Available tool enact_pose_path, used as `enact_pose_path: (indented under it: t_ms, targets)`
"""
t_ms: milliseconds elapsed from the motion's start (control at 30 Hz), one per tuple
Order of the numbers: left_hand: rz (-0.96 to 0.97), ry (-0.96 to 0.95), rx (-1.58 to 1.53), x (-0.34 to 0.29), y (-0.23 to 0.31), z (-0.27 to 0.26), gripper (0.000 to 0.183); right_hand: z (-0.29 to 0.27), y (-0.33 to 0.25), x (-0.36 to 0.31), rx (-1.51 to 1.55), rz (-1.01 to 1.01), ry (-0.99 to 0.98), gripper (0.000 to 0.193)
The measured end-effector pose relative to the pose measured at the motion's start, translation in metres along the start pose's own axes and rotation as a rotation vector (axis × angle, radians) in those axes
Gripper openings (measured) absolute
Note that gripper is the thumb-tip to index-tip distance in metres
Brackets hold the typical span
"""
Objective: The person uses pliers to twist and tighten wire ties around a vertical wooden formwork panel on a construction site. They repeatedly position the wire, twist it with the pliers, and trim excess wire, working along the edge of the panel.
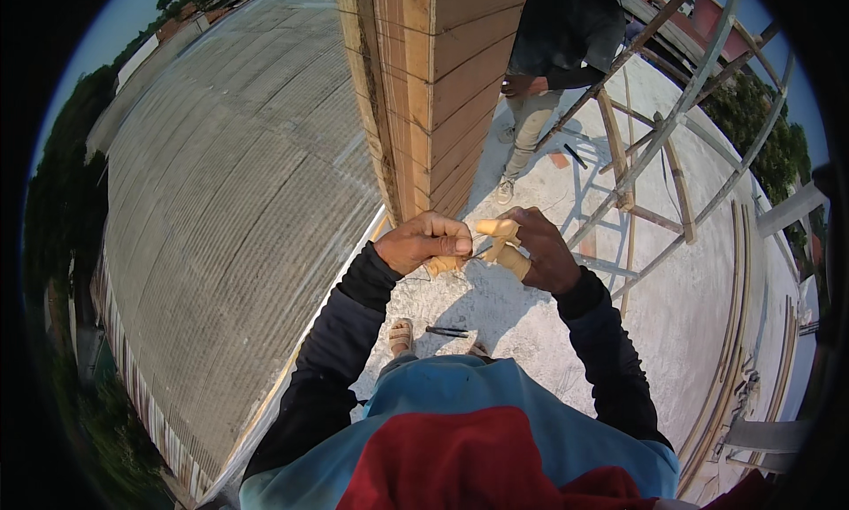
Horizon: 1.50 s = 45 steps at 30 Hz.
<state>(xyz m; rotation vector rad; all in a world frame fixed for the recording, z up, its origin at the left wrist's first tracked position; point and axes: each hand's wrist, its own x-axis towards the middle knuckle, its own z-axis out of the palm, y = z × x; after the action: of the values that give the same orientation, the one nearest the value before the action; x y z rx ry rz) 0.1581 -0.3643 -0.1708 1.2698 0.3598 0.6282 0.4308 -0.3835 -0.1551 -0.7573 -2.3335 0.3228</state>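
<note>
My left hand point(423, 243) and my right hand point(541, 249) come close together just in front of a tall wooden column form point(469, 86) bound with thin wires. Both are closed, fingertips pinched around a thin dark wire point(478, 254), whose ends are hard to make out. Tan wraps point(511, 259) cover several fingers of my right hand. Another tan wrap point(445, 265) shows under my left fingers. Below, a dark-handled hand tool, seemingly pincers point(447, 331), lies on the pale floor between my sandalled feet.
A co-worker in dark top and light trousers point(535, 121) stands behind the column. Metal scaffolding point(676, 121) with wooden pieces rises at right. A corrugated roof point(239, 174) spreads along the left beyond the floor edge. Long thin bars point(738, 307) lie at far right. A dark tool point(575, 156) lies near the co-worker.
</note>
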Motion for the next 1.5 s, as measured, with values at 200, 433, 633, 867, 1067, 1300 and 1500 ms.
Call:
enact_pose_path:
  t_ms: [200,433,633,867,1067,1300,1500]
  targets:
    - [0.092,0.463,-0.305,0.008,-0.001,0.013,0.032,0.028,0.005,-0.006,0.231,0.132,0.187,0.019]
    - [0.087,0.310,-0.275,0.008,-0.008,0.007,0.033,0.032,0.003,-0.007,0.242,0.231,0.261,0.011]
    - [0.151,0.335,-0.436,0.012,-0.014,0.013,0.015,0.015,0.001,-0.010,0.093,0.180,0.194,0.013]
    - [0.204,0.234,-0.615,0.010,0.000,0.028,0.021,-0.009,-0.002,-0.008,-0.056,0.036,0.181,0.022]
    - [0.142,0.166,-0.731,0.012,0.007,0.027,0.031,-0.037,-0.007,-0.001,-0.268,-0.078,0.005,0.029]
    - [0.004,0.245,-0.633,0.009,0.013,0.030,0.048,-0.058,-0.016,0.010,-0.397,-0.235,-0.059,0.035]
    - [0.045,0.162,-0.713,0.010,0.016,0.029,0.033,-0.062,-0.018,0.019,-0.388,-0.258,-0.055,0.033]
